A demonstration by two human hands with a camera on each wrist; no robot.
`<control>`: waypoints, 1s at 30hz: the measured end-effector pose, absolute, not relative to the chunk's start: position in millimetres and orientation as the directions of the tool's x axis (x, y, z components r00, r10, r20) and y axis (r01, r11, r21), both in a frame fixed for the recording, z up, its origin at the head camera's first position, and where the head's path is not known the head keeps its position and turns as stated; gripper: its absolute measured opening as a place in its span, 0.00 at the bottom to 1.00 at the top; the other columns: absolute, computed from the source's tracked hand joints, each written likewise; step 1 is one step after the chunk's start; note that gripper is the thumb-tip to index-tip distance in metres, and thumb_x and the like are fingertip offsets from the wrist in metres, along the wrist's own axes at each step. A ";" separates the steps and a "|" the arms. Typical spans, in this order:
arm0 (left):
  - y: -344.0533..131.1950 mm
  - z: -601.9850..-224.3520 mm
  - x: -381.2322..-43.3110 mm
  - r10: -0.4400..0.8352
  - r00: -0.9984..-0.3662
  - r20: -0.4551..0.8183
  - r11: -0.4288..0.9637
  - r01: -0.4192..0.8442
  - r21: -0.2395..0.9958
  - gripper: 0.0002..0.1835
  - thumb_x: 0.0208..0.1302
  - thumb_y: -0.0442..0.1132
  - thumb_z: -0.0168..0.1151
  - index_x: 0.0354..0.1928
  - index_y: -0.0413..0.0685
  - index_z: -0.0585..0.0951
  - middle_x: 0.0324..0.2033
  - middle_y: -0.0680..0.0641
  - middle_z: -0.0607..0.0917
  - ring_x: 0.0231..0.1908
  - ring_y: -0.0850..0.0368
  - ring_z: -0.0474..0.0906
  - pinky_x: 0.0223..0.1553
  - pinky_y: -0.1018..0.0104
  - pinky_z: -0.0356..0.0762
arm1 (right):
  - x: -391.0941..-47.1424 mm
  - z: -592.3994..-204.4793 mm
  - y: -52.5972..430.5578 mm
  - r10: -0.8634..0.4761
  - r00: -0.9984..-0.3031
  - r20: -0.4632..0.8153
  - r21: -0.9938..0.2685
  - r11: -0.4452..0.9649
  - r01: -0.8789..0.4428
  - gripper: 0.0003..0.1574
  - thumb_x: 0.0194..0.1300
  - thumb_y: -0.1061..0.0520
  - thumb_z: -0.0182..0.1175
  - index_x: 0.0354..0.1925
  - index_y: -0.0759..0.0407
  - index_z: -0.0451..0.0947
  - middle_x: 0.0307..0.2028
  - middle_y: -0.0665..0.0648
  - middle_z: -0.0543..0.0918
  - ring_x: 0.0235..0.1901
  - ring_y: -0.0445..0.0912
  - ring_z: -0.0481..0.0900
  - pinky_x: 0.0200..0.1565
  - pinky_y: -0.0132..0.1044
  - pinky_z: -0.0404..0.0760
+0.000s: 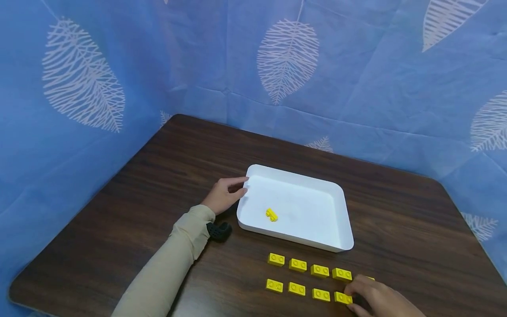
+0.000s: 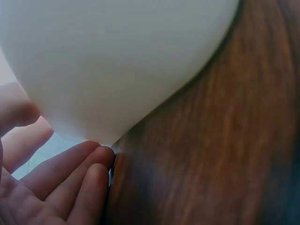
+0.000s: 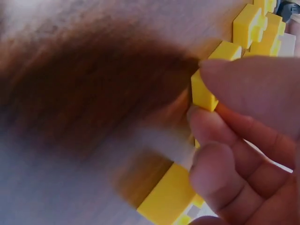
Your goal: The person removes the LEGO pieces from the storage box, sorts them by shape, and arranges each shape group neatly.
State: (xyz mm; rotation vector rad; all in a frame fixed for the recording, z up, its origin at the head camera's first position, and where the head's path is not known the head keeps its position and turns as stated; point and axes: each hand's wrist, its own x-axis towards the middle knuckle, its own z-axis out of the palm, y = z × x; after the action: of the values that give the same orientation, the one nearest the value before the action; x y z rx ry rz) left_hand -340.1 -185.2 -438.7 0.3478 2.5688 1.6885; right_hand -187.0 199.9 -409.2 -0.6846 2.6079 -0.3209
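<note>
Holding the white tray (image 1: 301, 176) by its left rim, my left hand (image 1: 223, 196) has its thumb over the edge and its fingers (image 2: 70, 173) curled against the outer wall. Inside the tray lies one yellow brick (image 1: 271, 214), near the front left corner. In front of the tray, two rows of yellow bricks (image 1: 301, 275) sit on the dark wooden table (image 1: 119, 211). At the right end of the near row, my right hand (image 1: 380, 299) pinches the end brick (image 1: 341, 298) between thumb and fingertips (image 3: 211, 117); it is low on the table, whether lifted I cannot tell.
</note>
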 end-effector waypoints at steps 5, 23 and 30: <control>-186.0 -438.8 -342.4 0.228 -0.969 0.091 0.366 0.172 0.914 0.23 0.65 0.40 0.60 0.62 0.49 0.75 0.59 0.45 0.76 0.53 0.51 0.76 0.53 0.59 0.77 | -188.9 -400.2 201.9 -0.530 -0.784 -0.323 -0.307 0.843 -0.443 0.10 0.56 0.46 0.67 0.35 0.47 0.80 0.34 0.39 0.77 0.30 0.27 0.70 0.27 0.30 0.77; -189.6 -440.7 -343.3 0.232 -0.966 0.112 0.351 0.190 0.917 0.22 0.65 0.39 0.59 0.61 0.47 0.75 0.59 0.46 0.77 0.53 0.52 0.76 0.51 0.61 0.78 | -276.4 -345.4 113.1 -0.716 -0.697 -0.049 -0.215 0.689 -0.692 0.04 0.61 0.54 0.64 0.36 0.51 0.79 0.31 0.42 0.77 0.26 0.32 0.68 0.28 0.29 0.73; -189.3 -440.2 -342.3 0.235 -0.965 0.121 0.342 0.198 0.919 0.22 0.64 0.38 0.60 0.60 0.46 0.76 0.58 0.45 0.78 0.53 0.52 0.76 0.52 0.61 0.78 | -314.0 -354.2 77.5 -0.753 -0.650 -0.098 -0.197 0.655 -0.729 0.02 0.60 0.55 0.64 0.32 0.51 0.79 0.29 0.43 0.78 0.27 0.36 0.72 0.32 0.32 0.75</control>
State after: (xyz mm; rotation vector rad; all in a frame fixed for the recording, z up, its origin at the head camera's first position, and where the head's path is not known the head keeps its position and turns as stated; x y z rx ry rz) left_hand -342.3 -189.3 -440.2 0.4106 2.5460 1.7361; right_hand -314.0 77.5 -354.2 -1.2195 2.6998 -0.2083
